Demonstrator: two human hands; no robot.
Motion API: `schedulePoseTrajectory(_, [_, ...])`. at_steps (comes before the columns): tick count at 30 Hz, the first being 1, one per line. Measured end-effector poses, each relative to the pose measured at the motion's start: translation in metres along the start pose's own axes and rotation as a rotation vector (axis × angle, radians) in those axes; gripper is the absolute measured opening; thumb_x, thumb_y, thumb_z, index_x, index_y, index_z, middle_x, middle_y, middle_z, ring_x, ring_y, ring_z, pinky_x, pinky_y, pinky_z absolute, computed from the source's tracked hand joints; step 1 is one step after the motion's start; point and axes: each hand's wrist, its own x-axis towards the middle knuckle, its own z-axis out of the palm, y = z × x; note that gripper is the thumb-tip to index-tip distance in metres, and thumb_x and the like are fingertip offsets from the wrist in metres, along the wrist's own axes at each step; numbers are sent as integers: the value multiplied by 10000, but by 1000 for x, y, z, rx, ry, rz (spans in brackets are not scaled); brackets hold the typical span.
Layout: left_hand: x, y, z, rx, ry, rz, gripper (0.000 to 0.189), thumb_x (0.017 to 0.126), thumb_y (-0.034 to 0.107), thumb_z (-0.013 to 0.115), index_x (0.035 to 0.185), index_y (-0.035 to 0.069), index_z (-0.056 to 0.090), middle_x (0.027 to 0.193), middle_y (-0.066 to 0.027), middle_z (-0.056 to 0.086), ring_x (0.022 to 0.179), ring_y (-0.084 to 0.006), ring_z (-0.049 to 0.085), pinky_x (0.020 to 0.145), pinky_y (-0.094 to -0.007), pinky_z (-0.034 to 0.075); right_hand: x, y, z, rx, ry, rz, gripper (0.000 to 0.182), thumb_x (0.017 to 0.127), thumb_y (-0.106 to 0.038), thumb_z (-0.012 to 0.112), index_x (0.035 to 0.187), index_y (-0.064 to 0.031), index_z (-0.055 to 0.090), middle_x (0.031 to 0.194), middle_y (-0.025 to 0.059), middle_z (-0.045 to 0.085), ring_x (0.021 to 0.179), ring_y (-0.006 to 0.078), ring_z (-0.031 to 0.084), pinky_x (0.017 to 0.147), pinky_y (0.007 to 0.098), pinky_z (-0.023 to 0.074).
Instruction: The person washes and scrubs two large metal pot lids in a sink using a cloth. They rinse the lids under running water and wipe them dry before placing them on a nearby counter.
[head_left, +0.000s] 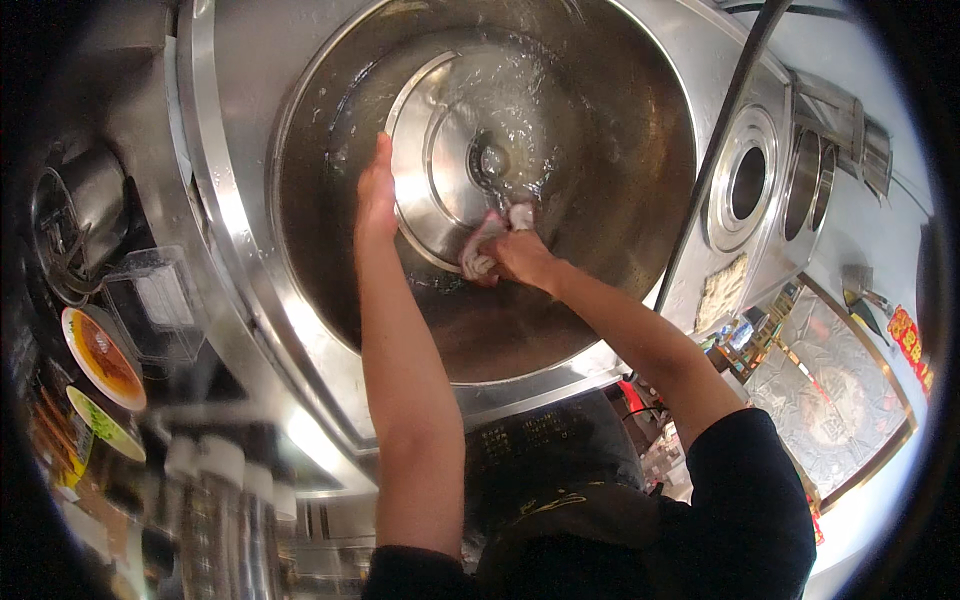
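A round stainless steel lid (416, 157), with a knob at its centre, stands tilted inside a large round metal vat (480, 337) that holds some water. My left hand (377, 191) rests against the lid's left rim, its fingers pointing up along the edge. Near the lid's lower right edge, my right hand (521, 255) grips a wet, pale cloth (478, 259) with reddish edging. Water (517, 112) splashes and glints over the right part of the lid, so its outline there is unclear.
Right of the vat are a dark slanting pole (716, 150), a round steel opening (748, 180) and a folded cloth (721, 292). At left stand a metal pot (94, 202), a clear plastic container (154, 292), a bowl of reddish sauce (105, 356) and a bowl of chopped greens (105, 424).
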Motion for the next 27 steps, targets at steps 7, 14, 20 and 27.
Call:
schedulePoseTrajectory(7, [-3,-4,-1,-441,-15,-5,627,1038,475,396,1373,-43,513,1309,-163,634,1181,-284,612,1054,-398,448,46,-52,-28,707,184,116,322,903,-144,713,1203,-31,682,1016,65,750,884,117,676,804,308,538])
schedulePoseTrajectory(14, [-21,-6,-5,-520,-215,-142,459,1054,377,378,1259,48,625,1130,-115,702,1007,-267,687,880,-412,555,112,-65,-94,728,502,-123,340,911,-126,668,1235,-22,658,1253,84,662,1058,208,645,881,344,527])
schedulePoseTrajectory(20, [-15,-13,-14,-369,-251,-60,490,1049,391,369,1332,52,581,1214,-111,668,1088,-283,657,916,-413,541,53,-118,-101,-56,466,-502,462,942,-306,610,1374,-146,585,1544,150,410,1327,412,429,1137,532,310])
schedulePoseTrajectory(27, [-29,3,9,-530,-265,80,407,1065,309,367,1341,82,561,1188,-89,662,1054,-225,638,955,-386,518,110,-122,-120,-227,535,-251,535,1019,-363,442,1537,-245,384,1602,136,316,1347,401,400,1150,553,268])
